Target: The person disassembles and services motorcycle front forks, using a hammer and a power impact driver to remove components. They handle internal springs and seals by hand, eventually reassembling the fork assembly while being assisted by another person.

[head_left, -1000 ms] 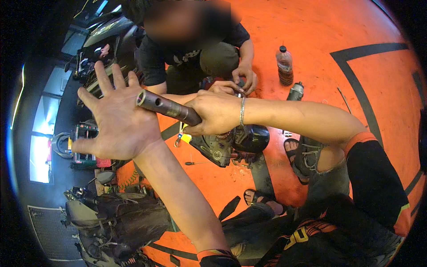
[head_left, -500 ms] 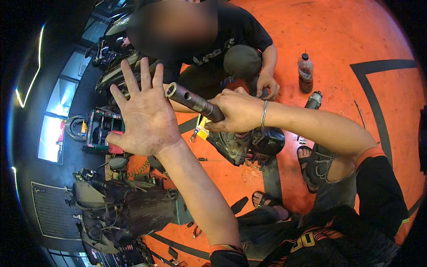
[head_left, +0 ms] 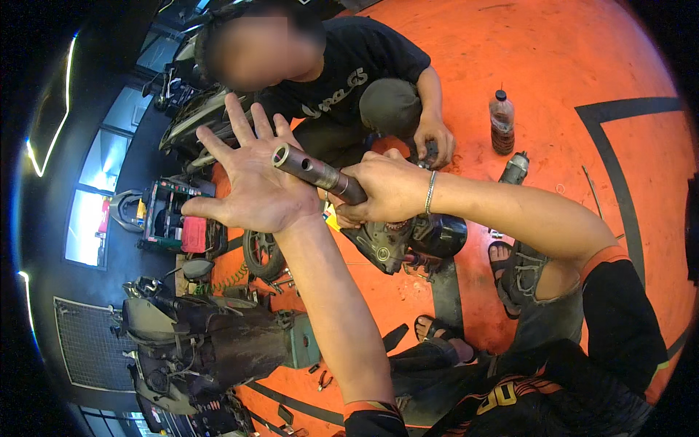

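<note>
In my right hand (head_left: 389, 186) I grip a dark metal tube (head_left: 309, 169) with a round hole in its side. Its hollow end points up and left, toward my other palm. My left hand (head_left: 266, 178) is raised with the palm showing and the fingers spread, holding nothing. The tube's end overlaps that palm in the picture; whether they touch I cannot tell. Below my right hand lies a greasy engine assembly (head_left: 382, 251) with a black rounded housing (head_left: 443, 234), partly hidden by my hand and forearm.
Across from me a person (head_left: 342, 80) in a black shirt crouches, a small dark part (head_left: 432, 151) at their fingers. A bottle of dark liquid (head_left: 502, 125) and a cylindrical metal part (head_left: 515, 169) are at right. A stripped scooter body (head_left: 226, 339), wheel (head_left: 262, 253) and tool crate (head_left: 162, 218) occupy the left.
My left hand has shifted right and tilted, its palm now nearer the tube. The tube stays in my right hand, almost unmoved. The other person's head has moved left.
</note>
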### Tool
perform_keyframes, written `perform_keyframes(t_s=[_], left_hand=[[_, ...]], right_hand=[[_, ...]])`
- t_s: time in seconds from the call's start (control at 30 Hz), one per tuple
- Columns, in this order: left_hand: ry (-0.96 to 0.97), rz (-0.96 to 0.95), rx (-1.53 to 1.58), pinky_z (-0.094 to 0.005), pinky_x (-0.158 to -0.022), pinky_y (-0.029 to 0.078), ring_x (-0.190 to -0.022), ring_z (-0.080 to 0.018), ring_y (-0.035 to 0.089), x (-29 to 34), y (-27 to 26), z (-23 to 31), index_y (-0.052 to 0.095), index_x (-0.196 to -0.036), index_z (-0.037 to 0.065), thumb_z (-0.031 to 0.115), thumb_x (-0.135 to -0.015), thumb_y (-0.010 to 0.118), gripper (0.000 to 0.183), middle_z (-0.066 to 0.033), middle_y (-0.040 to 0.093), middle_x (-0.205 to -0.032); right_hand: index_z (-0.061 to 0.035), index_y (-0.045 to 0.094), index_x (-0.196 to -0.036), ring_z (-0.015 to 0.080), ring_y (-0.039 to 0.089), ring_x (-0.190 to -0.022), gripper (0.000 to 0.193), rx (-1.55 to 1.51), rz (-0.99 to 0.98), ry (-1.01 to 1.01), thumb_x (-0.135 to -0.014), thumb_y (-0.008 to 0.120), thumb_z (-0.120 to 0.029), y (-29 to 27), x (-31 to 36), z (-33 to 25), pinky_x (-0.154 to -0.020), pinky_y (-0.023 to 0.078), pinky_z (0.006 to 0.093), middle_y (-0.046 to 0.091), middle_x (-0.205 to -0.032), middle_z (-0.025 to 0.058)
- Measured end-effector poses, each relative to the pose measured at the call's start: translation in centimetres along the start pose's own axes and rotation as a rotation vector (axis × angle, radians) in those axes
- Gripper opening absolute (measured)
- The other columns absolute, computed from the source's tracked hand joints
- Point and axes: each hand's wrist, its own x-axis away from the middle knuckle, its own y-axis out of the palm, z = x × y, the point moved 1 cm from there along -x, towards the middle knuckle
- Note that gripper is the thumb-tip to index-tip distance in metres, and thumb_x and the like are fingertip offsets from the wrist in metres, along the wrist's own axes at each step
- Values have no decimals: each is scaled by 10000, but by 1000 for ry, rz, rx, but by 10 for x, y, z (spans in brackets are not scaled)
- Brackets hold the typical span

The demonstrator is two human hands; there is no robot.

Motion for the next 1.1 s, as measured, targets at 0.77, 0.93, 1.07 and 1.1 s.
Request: perform_keyframes(t_s=[0.77, 0.93, 1.07, 1.1], left_hand=[[-116, -34, 309, -432, -942, 500, -1206, -332, 528, 35, -14, -6, 269, -1493, 237, 910, -719, 318, 1026, -226, 322, -1500], [-107, 53, 217, -472, -1124, 303, -1323, -345, 416, 46, -10, -5, 423, -1433, 199, 862, -771, 353, 939, -233, 252, -1530], [-143, 43, 150, -443, -1170, 160, -1406, -346, 256, 49, -8, -10, 255, -1504, 203, 863, -794, 281, 969, -243, 236, -1528], [-151, 26, 168, -451, -1177, 112, -1424, -363, 211, 49, -8, -11, 253, -1505, 200, 863, -797, 272, 970, -251, 220, -1532]], right_hand=[[-159, 659, -774, 293, 663, -815, 269, 38, 57, -17, -783, 698, -425, -1, 1, 2, -768, 388, 469, 669, -671, 41], [-164, 671, -803, 295, 658, -857, 285, 55, 3, 15, -787, 682, -449, 1, -2, 2, -791, 388, 476, 675, -682, 48], [-155, 683, -876, 326, 645, -893, 284, 50, 35, 16, -768, 680, -418, 0, 0, 3, -794, 388, 492, 688, -765, 91], [-152, 683, -895, 334, 640, -909, 288, 47, 12, 25, -762, 680, -407, -2, -1, 1, -795, 388, 496, 691, -792, 101]])
